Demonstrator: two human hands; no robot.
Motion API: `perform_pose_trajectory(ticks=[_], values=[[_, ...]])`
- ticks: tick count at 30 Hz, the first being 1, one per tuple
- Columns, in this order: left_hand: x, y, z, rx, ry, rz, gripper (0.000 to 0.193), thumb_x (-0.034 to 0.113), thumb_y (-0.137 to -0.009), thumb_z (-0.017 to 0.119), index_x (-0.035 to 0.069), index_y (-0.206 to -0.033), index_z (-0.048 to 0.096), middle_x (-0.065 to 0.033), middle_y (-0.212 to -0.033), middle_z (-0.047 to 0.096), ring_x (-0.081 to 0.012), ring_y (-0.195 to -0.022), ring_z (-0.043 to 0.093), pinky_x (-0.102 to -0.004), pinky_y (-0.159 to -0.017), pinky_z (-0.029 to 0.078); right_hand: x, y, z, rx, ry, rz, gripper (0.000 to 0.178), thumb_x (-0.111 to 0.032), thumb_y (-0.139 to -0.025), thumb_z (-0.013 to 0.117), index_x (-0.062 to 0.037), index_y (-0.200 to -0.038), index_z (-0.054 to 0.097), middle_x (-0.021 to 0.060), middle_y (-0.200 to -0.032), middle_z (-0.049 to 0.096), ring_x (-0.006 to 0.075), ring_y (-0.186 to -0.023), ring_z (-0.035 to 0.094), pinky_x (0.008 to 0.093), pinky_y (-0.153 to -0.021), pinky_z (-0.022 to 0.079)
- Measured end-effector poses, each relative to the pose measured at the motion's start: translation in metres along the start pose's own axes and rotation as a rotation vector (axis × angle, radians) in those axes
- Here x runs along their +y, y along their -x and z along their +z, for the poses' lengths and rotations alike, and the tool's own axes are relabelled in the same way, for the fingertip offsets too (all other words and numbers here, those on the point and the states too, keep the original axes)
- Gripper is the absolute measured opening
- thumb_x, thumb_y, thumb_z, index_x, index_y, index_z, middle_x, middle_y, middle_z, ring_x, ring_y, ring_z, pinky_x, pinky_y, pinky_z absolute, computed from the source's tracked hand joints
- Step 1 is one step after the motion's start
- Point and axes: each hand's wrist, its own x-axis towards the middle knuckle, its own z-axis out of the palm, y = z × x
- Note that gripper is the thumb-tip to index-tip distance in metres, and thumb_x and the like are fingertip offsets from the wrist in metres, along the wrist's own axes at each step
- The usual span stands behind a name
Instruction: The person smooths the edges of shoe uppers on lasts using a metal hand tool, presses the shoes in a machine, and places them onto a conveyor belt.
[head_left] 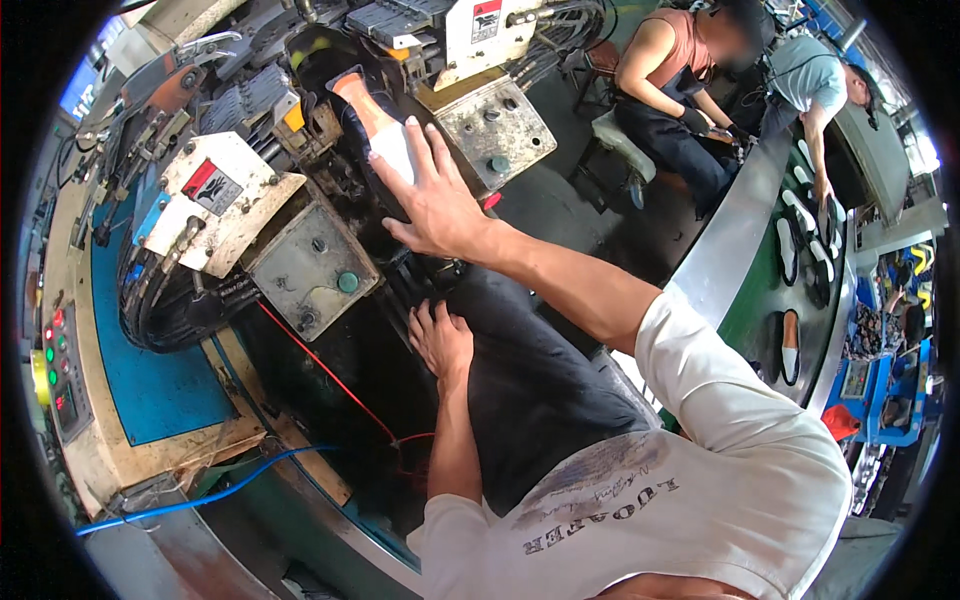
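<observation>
A dark-edged shoe (362,104) with an orange-tan and white inside sits in the middle of a greasy machine (318,262), between its two metal control boxes. My right hand (440,205) lies over the shoe's near end, fingers spread across the white part and thumb held apart. It rests on the shoe without closing round it. Below it, my left hand (440,340) is at my dark trouser leg by the knee, fingers apart and nothing in them.
A conveyor (737,300) with a green belt and several black-and-white shoes (787,250) runs along the right. Two co-workers sit or bend beside it. A red cable (325,360) and a blue hose (215,493) cross below the machine. A button panel (65,375) stands at the left.
</observation>
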Motion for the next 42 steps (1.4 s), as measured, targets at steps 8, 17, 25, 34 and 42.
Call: perform_pose_trajectory(ticks=[8, 17, 25, 34, 42], values=[[0.001, -0.009, 0.000, -0.033, 0.009, 0.013, 0.034, 0.019, -0.095, 0.070, 0.011, -0.127, 0.075, -0.0136, -0.147, 0.063, -0.0394, -0.144, 0.051, -0.0562, -0.117, 0.042, 0.014, -0.071, 0.026, 0.053, 0.029, -0.019, 0.092, -0.042, -0.083, 0.084, -0.0075, -0.160, 0.048, 0.0396, -0.165, 0.034, 0.0567, -0.159, 0.025, 0.0660, -0.127, 0.026], [-0.009, -0.019, 0.017, -0.055, -0.034, 0.019, 0.030, 0.017, -0.095, 0.070, 0.012, -0.125, 0.074, -0.0139, -0.145, 0.062, -0.0385, -0.143, 0.053, -0.0574, -0.114, 0.044, 0.019, -0.170, 0.047, -0.061, 0.017, 0.021, 0.087, -0.035, -0.082, 0.087, -0.0044, -0.155, 0.051, 0.0444, -0.161, 0.033, 0.0611, -0.156, 0.025, 0.0633, -0.116, 0.049], [-0.008, -0.016, 0.016, -0.090, -0.024, 0.088, 0.030, 0.018, -0.095, 0.071, 0.011, -0.125, 0.073, -0.0162, -0.145, 0.061, -0.0428, -0.142, 0.053, -0.0608, -0.110, 0.047, 0.006, -0.182, 0.035, 0.038, 0.086, 0.000, 0.084, -0.030, -0.082, 0.086, 0.0017, -0.152, 0.052, 0.0448, -0.159, 0.038, 0.0597, -0.155, 0.030, 0.0664, -0.108, 0.054], [-0.022, -0.010, 0.033, -0.103, 0.063, 0.151, 0.032, 0.016, -0.092, 0.072, 0.011, -0.123, 0.071, -0.0231, -0.140, 0.063, -0.0459, -0.134, 0.057, -0.0597, -0.109, 0.048, 0.004, -0.176, 0.024, 0.130, -0.646, 0.275, 0.069, -0.028, -0.106, 0.055, 0.0006, -0.165, 0.032, 0.0327, -0.173, 0.024, 0.0549, -0.154, 0.032, 0.0579, -0.120, 0.040], [-0.038, -0.029, 0.042, -0.200, -0.082, -0.009, 0.046, 0.030, -0.103, 0.059, 0.009, -0.143, 0.069, -0.0246, -0.156, 0.056, -0.0431, -0.143, 0.055, -0.0558, -0.117, 0.045, 0.108, 0.120, -0.014, 0.012, -0.308, 0.043, 0.062, -0.016, -0.089, 0.074, -0.0173, -0.150, 0.063, 0.0248, -0.159, 0.051, 0.0421, -0.146, 0.052, 0.0494, -0.117, 0.048]])
